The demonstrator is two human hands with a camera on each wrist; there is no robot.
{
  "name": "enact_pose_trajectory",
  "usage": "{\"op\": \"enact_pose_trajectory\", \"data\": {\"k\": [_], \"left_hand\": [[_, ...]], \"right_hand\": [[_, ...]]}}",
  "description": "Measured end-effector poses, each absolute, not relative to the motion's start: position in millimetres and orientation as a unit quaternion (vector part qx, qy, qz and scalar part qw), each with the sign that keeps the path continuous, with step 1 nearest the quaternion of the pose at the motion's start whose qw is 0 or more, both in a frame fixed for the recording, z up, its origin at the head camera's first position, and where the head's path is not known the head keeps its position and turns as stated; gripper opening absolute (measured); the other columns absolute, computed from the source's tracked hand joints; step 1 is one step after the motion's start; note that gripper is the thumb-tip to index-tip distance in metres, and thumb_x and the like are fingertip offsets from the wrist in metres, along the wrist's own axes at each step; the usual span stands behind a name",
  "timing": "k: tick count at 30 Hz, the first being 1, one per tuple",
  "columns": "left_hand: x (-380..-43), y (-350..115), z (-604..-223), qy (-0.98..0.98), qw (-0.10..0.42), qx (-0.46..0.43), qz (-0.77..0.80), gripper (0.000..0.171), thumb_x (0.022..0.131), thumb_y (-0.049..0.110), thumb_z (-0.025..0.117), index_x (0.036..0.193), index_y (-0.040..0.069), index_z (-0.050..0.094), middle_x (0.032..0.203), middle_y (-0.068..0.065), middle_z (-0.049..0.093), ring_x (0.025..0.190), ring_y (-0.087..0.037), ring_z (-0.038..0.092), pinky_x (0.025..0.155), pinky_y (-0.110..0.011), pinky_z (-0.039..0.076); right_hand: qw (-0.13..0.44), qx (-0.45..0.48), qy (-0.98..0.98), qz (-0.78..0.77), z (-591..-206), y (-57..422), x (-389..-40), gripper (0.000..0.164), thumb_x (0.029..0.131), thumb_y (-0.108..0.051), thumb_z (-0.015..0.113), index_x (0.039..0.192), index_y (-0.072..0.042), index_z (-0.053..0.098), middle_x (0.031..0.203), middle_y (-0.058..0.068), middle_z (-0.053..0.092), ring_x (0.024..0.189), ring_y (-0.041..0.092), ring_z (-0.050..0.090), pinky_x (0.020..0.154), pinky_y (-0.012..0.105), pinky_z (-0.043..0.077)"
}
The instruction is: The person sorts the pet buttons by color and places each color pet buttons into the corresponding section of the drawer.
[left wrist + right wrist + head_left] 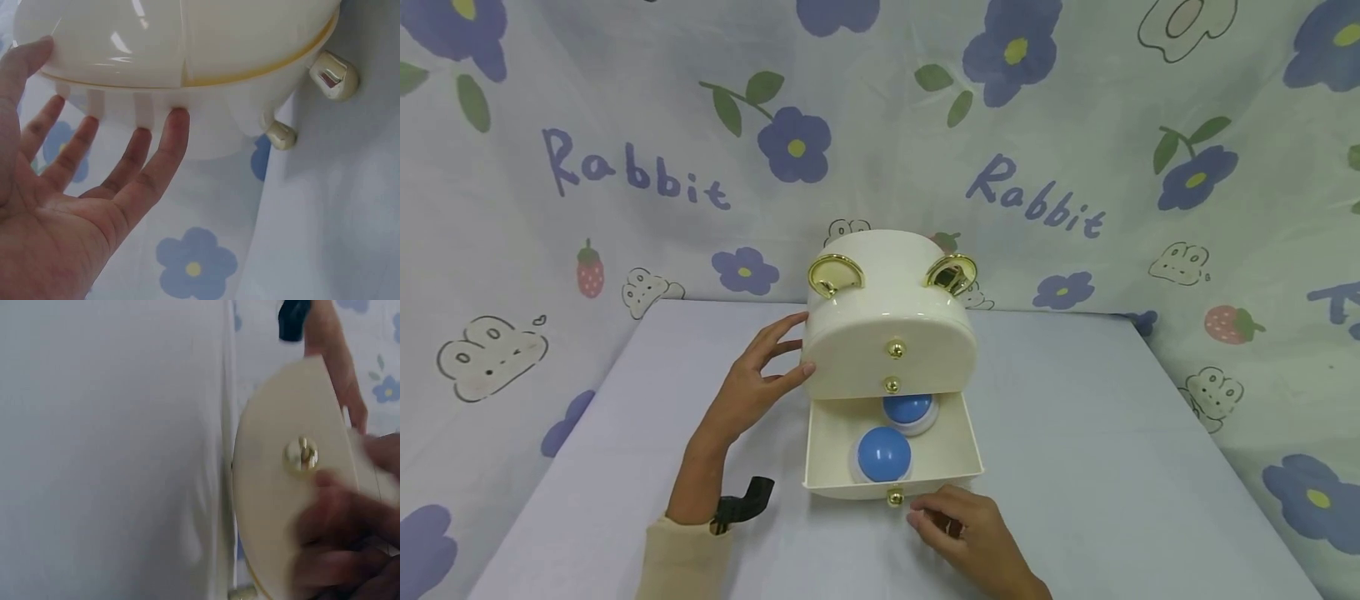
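Observation:
A cream storage box (pixel 887 358) with two gold-rimmed ears and gold knobs stands on the table. Its lower drawer (pixel 831 433) is pulled out toward me. Inside lie two round blue-and-white things, one blue dome (pixel 883 455) near the drawer front and another blue top (pixel 908 407) partly under the upper body. My left hand (pixel 748 392) rests on the box's left side, fingers spread; the left wrist view shows the fingertips (pixel 178 122) against the glossy wall. Just right of the lower drawer knob (pixel 895 497) is my right hand (pixel 966 533), fingers loosely bent, blurred in the right wrist view.
A white cloth covers the table (pixel 1075 467). Behind it hangs a patterned curtain (pixel 887 150) with flowers and rabbits, close to the back of the box. A black strap mount (pixel 748 500) sits on my left wrist. Small gold feet (pixel 334 75) show under the box.

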State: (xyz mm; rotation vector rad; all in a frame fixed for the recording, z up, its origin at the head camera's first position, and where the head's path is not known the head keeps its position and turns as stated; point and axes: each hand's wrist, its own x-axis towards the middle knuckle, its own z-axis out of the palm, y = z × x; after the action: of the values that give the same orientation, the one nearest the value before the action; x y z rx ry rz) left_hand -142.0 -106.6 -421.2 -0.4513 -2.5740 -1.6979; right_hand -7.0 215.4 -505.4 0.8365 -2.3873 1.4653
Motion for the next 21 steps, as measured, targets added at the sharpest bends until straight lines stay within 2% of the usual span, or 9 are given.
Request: {"op": "enact_pose_trajectory", "data": {"k": [4, 6, 8, 12, 21], "left_hand": [[-141, -108, -420, -0.828, 0.015, -0.144, -0.542, 0.067, 0.093, 0.039, 0.073, 0.150, 0.049, 0.038, 0.157, 0.012, 0.030, 0.136, -0.029, 0.043, 0.098, -0.061, 0.048], [-141, -107, -420, -0.828, 0.014, -0.145, -0.542, 0.067, 0.093, 0.039, 0.073, 0.149, 0.050, 0.037, 0.157, 0.013, 0.030, 0.136, -0.029, 0.043, 0.098, -0.060, 0.048], [-140, -106, -419, -0.826, 0.013, -0.147, -0.544, 0.067, 0.093, 0.039, 0.073, 0.149, 0.050, 0.038, 0.157, 0.013, 0.030, 0.136, -0.028, 0.044, 0.097, -0.060, 0.048], [-140, -105, -418, -0.825, 0.011, -0.148, -0.545, 0.068, 0.093, 0.039, 0.073, 0.149, 0.050, 0.038, 0.157, 0.012, 0.030, 0.136, -0.028, 0.044, 0.096, -0.058, 0.049], [-140, -106, -418, -0.827, 0.015, -0.146, -0.543, 0.068, 0.092, 0.040, 0.073, 0.149, 0.051, 0.038, 0.157, 0.013, 0.029, 0.136, -0.028, 0.044, 0.098, -0.061, 0.047]], "right_hand": [[-0.046, 0.194, -0.812, 0.548, -510, 205, -7, 0.023, 0.097, -0.029, 0.068, 0.106, -0.008, 0.076, 0.083, -0.007, 0.067, 0.065, 0.005, 0.061, 0.053, 0.023, 0.054], [-0.105, 0.147, -0.785, 0.592, -511, 202, -7, 0.027, 0.099, -0.029, 0.066, 0.108, -0.006, 0.075, 0.085, 0.001, 0.069, 0.064, 0.011, 0.065, 0.053, 0.027, 0.055], [-0.138, 0.115, -0.757, 0.628, -512, 199, -7, 0.028, 0.099, -0.028, 0.065, 0.108, -0.003, 0.074, 0.086, 0.007, 0.070, 0.065, 0.015, 0.067, 0.054, 0.029, 0.056], [-0.144, 0.089, -0.723, 0.670, -515, 191, -7, 0.028, 0.098, -0.025, 0.066, 0.105, 0.002, 0.073, 0.084, 0.013, 0.070, 0.066, 0.016, 0.067, 0.056, 0.030, 0.057], [-0.119, 0.046, -0.718, 0.684, -518, 182, -12, 0.029, 0.096, -0.027, 0.069, 0.099, 0.001, 0.074, 0.080, 0.015, 0.069, 0.060, 0.012, 0.062, 0.055, 0.024, 0.053]]}}
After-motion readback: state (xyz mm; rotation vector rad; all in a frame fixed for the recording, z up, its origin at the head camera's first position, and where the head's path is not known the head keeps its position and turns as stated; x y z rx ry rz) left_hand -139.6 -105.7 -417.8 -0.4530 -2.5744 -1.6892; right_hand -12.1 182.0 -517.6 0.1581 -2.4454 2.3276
